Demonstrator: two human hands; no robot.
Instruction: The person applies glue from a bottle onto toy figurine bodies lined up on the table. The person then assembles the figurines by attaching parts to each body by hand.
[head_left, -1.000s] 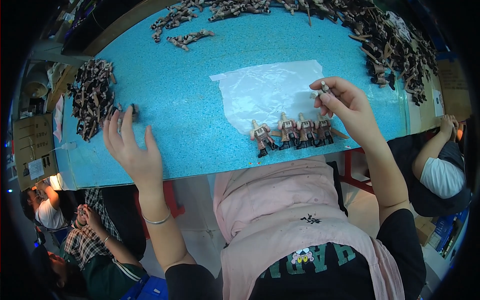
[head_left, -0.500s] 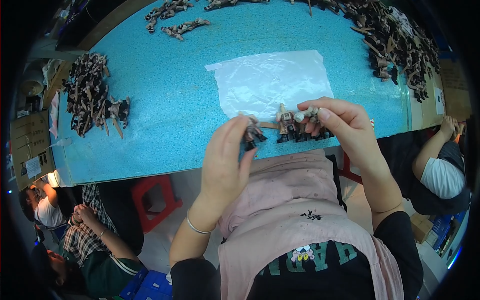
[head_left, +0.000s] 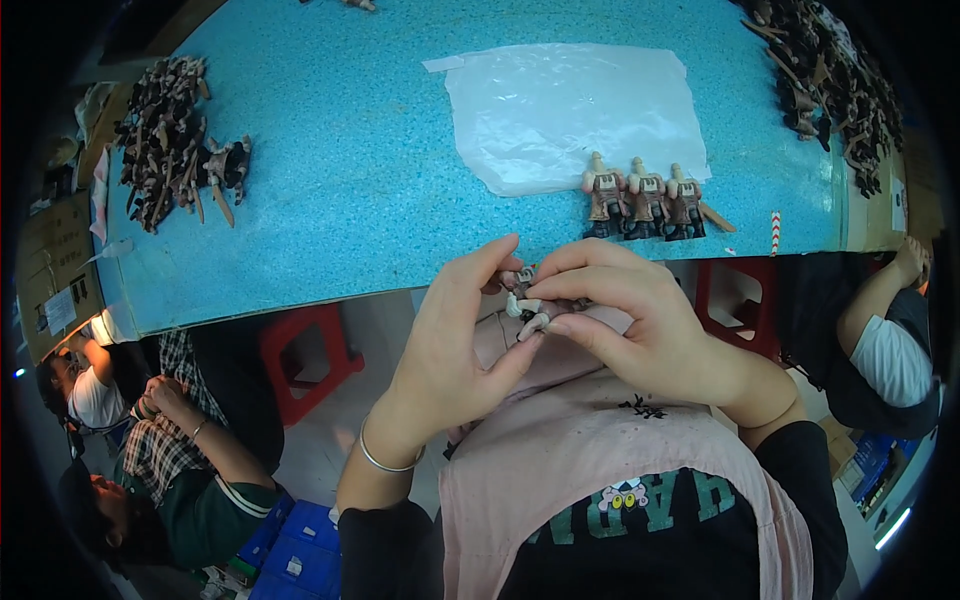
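Observation:
Both my hands hold one small brown and tan toy figure [head_left: 535, 300] close to my chest, below the blue table's front edge [head_left: 330, 280]. My left hand [head_left: 455, 340] cups it from the left, with thumb and fingers pinching it. My right hand [head_left: 625, 315] grips it from the right with the fingertips. Most of the figure is hidden by my fingers. Three like figures [head_left: 645, 200] stand in a row at the table's front, on the near edge of a clear plastic sheet [head_left: 570, 110].
A pile of brown figure parts [head_left: 175, 155] lies at the table's left end, another pile [head_left: 830, 80] at the far right. A striped stick [head_left: 774, 232] lies near the right front edge. Red stools [head_left: 305, 350] stand under the table. Other people sit at lower left and right.
My hands have drawn back from the table toward my chest, with a figure between them. A second ago my left hand lay flat on the table at the left and my right hovered over the row.

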